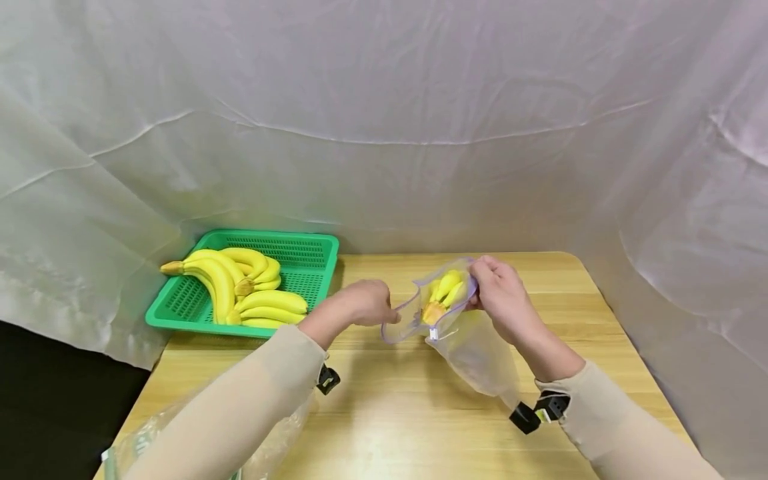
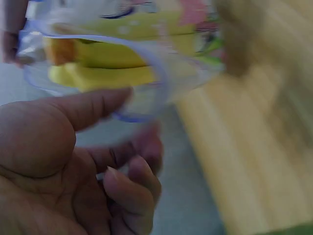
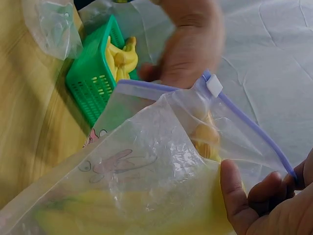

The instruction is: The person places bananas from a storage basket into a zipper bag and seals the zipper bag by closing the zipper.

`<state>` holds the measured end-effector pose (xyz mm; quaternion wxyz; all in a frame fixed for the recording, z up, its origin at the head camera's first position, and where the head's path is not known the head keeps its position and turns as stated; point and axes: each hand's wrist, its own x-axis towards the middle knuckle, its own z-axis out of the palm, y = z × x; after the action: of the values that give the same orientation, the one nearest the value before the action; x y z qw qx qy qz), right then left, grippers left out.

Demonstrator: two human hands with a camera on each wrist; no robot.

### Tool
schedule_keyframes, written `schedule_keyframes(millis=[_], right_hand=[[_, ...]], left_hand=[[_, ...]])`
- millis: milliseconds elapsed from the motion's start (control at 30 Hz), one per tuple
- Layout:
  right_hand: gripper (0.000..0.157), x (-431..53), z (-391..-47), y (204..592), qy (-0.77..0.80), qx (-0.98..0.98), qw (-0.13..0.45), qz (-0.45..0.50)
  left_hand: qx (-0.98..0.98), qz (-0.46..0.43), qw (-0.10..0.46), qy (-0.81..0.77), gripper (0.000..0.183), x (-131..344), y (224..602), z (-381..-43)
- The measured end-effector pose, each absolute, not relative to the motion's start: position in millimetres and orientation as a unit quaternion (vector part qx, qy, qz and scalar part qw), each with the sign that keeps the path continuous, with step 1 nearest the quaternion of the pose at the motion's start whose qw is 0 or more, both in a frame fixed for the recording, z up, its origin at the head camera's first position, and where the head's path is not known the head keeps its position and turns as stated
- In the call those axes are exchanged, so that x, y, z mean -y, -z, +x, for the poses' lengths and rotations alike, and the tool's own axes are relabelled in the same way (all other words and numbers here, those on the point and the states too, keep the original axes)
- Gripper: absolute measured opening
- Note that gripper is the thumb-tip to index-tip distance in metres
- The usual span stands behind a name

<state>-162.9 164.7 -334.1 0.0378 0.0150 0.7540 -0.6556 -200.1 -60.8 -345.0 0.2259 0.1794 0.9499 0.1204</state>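
Observation:
A clear slider zip bag (image 1: pixel 480 353) with a purple rim hangs with its mouth spread. My right hand (image 1: pixel 503 293) pinches the rim on the right side. Inside the bag lies a bunch of bananas (image 1: pixel 443 297), its brown stem end at the mouth. The white slider (image 3: pixel 214 85) sits on the rim in the right wrist view. My left hand (image 1: pixel 365 303) is at the left side of the mouth; in the left wrist view its thumb and forefinger are apart beside the rim, somewhat blurred. Pink printed figures show on the bag.
A green plastic basket (image 1: pixel 333 263) at the back left holds several banana bunches (image 1: pixel 222 280). Another clear plastic bag (image 1: pixel 279 443) lies under my left forearm at the table's front. Grey sheeting (image 1: pixel 384 187) stands behind the wooden table (image 1: pixel 384 427).

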Motion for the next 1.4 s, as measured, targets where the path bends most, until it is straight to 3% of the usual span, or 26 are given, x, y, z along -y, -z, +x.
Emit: schedule_keyframes(millis=[100, 267, 433, 567, 667, 867, 1067, 1233, 1400], right_hand=[[0.025, -172, -162, 330, 0.595, -0.803, 0.030, 0.003], [0.028, -189, -155, 316, 0.360, -0.932, -0.031, -0.030], [0.022, -195, -149, 308, 0.224, -0.970, -0.073, -0.065], [0.021, -190, -145, 310, 0.179, -0.976, -0.064, -0.111], [0.021, -184, -142, 313, 0.177, -0.973, -0.052, -0.138], [0.022, -173, -140, 323, 0.224, -0.954, -0.116, -0.163], [0.025, -166, -139, 338, 0.225, -0.942, -0.068, -0.240], [0.024, -170, -137, 336, 0.261, -0.943, -0.125, -0.165], [0.026, -171, -136, 335, 0.294, -0.920, -0.160, -0.203]], left_hand=[[-0.943, 0.193, 0.222, -0.155, 0.023, 66, 349, -203], [-0.940, 0.171, 0.174, -0.237, 0.037, 69, 325, -205], [-0.945, 0.157, 0.113, -0.264, 0.033, 64, 300, -200], [-0.949, 0.151, 0.075, -0.267, 0.023, 57, 290, -194], [-0.950, 0.152, 0.068, -0.266, 0.019, 52, 289, -191], [-0.947, 0.165, 0.082, -0.261, 0.022, 50, 298, -189], [-0.895, 0.167, 0.114, -0.397, 0.023, 49, 310, -190], [-0.894, 0.128, 0.101, -0.418, 0.022, 59, 309, -188], [-0.856, 0.118, 0.116, -0.490, 0.024, 65, 307, -190]])
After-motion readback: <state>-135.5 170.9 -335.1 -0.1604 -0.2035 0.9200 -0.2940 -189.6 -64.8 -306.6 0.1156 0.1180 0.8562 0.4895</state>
